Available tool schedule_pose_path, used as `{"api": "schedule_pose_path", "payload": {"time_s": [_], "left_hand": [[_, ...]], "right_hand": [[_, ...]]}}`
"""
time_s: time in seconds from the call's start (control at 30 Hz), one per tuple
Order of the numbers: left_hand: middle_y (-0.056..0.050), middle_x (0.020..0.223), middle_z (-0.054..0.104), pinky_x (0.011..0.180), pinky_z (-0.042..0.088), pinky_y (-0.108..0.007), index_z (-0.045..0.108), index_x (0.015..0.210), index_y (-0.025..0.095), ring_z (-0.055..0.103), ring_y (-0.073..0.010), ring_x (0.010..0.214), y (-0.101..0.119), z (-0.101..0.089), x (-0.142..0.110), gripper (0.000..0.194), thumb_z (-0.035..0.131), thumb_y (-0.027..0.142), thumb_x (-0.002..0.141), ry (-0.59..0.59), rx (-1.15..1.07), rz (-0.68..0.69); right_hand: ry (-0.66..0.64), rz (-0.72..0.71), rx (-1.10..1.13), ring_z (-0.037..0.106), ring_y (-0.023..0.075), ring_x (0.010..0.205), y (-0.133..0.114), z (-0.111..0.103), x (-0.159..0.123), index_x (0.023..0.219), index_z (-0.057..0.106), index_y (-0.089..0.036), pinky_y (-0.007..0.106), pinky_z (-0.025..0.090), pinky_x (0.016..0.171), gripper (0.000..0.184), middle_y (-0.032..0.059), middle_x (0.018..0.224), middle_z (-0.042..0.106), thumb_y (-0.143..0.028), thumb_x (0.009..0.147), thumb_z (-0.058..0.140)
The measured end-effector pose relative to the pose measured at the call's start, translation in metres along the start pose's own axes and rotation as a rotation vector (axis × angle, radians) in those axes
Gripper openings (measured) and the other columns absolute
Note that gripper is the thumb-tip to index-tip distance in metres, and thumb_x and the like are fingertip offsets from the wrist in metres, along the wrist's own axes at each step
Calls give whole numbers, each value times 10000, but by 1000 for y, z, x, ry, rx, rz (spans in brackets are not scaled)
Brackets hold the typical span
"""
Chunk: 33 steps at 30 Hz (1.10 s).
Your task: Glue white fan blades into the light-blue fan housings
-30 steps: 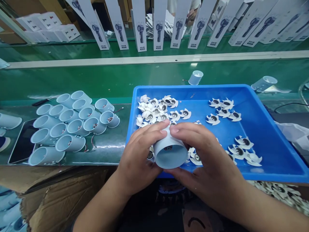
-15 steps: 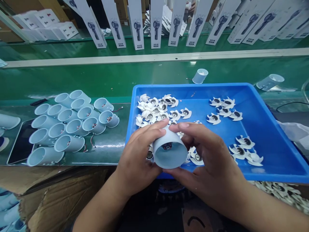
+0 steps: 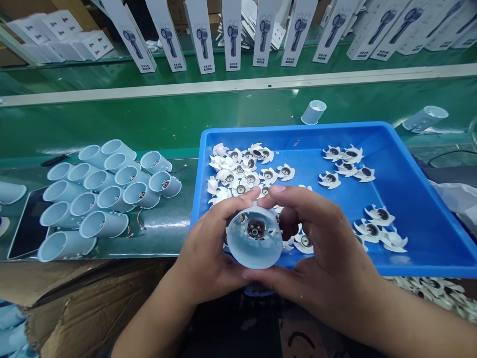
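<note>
Between my two hands is a light-blue plastic fan housing [image 3: 255, 253], its open end turned toward me. Inside it I see a small round motor part with copper coils [image 3: 256, 228]. My left hand [image 3: 208, 248] wraps its left side, thumb below and fingers on top. My right hand [image 3: 316, 233] closes on its right side in the same way. Behind the hands, white fan blades [image 3: 250, 179] lie heaped in the left part of a blue tray [image 3: 305, 130], and the housing hides some of them.
More light-blue housings [image 3: 104, 223] stand grouped on the bench to the left. Two others, a nearer one [image 3: 313, 113] and a farther one [image 3: 425, 119], sit behind the tray. Printed boxes [image 3: 233, 37] line the shelf. A cardboard box [image 3: 93, 308] is at lower left.
The housing has tipped so its opening faces me more squarely, and the motor part inside now shows. It has shifted slightly left and down. Both hands keep their hold.
</note>
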<state>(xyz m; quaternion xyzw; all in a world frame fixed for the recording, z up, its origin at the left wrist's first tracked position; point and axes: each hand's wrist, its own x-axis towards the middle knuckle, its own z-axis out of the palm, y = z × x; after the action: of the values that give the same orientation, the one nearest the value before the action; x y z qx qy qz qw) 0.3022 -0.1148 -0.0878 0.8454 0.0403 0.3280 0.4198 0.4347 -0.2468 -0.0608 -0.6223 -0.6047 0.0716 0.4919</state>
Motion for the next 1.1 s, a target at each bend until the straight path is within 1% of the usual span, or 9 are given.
{"api": "schedule_pose_path", "payload": {"time_s": [0.13, 0.27, 0.47, 0.57, 0.73, 0.87, 1.0, 1.1], "left_hand": [[-109, 1342, 621, 1013, 543, -374, 488, 1277, 249, 629, -258, 1200, 0, -1, 0, 623, 796, 426, 765, -6, -9, -19], [-102, 1360, 610, 1023, 533, -354, 483, 1283, 253, 619, -244, 1213, -1, -1, 0, 623, 793, 425, 771, -13, -24, -19], [-90, 1326, 628, 999, 544, -381, 501, 1268, 274, 631, -258, 1187, -1, -1, 0, 628, 817, 417, 745, -3, -43, -51], [-83, 1296, 643, 972, 557, -392, 508, 1260, 283, 642, -264, 1166, 0, -1, 1, 610, 813, 415, 749, 2, -36, -41], [-89, 1287, 647, 953, 568, -410, 509, 1255, 284, 647, -272, 1158, 1, -1, 2, 593, 804, 414, 758, 5, -30, -27], [-88, 1287, 648, 943, 574, -418, 505, 1268, 286, 650, -278, 1153, 1, -1, 3, 594, 794, 425, 768, 1, -18, -12], [-103, 1286, 649, 934, 578, -430, 511, 1284, 280, 652, -296, 1152, -1, -1, 3, 632, 802, 457, 752, 4, -51, -9], [-98, 1328, 631, 986, 555, -412, 495, 1322, 281, 629, -281, 1195, -2, -1, 2, 657, 799, 441, 762, -6, -69, 24]], "right_hand": [[-6, -7, 10, 523, 118, 1128, 0, 0, 1, 1326, 393, -195, 193, 473, 982, 518, 13, 1271, 530, -294, 916, 694], [-8, -24, 2, 512, 112, 1140, 1, 0, 2, 1331, 393, -186, 187, 456, 996, 507, 13, 1280, 532, -298, 929, 681], [-1, -44, -8, 504, 101, 1146, 1, 1, 4, 1324, 391, -169, 179, 438, 1015, 488, 15, 1295, 530, -297, 941, 665], [-1, -47, -4, 509, 106, 1147, 0, 1, 5, 1307, 401, -167, 191, 447, 1008, 479, 19, 1288, 535, -302, 936, 672], [-31, -16, 26, 515, 136, 1160, -1, 0, 5, 1331, 385, -200, 239, 464, 1017, 543, 19, 1303, 530, -254, 900, 710], [-25, -13, 37, 519, 158, 1161, -2, -1, 4, 1322, 393, -216, 281, 473, 1024, 514, 23, 1290, 539, -247, 908, 696], [-21, -18, 18, 521, 148, 1155, -3, -1, 4, 1313, 395, -207, 260, 480, 1001, 508, 17, 1271, 543, -250, 908, 697], [-19, -31, 14, 519, 140, 1155, -3, -2, 5, 1309, 397, -190, 243, 477, 994, 513, 20, 1262, 539, -270, 905, 702]]}}
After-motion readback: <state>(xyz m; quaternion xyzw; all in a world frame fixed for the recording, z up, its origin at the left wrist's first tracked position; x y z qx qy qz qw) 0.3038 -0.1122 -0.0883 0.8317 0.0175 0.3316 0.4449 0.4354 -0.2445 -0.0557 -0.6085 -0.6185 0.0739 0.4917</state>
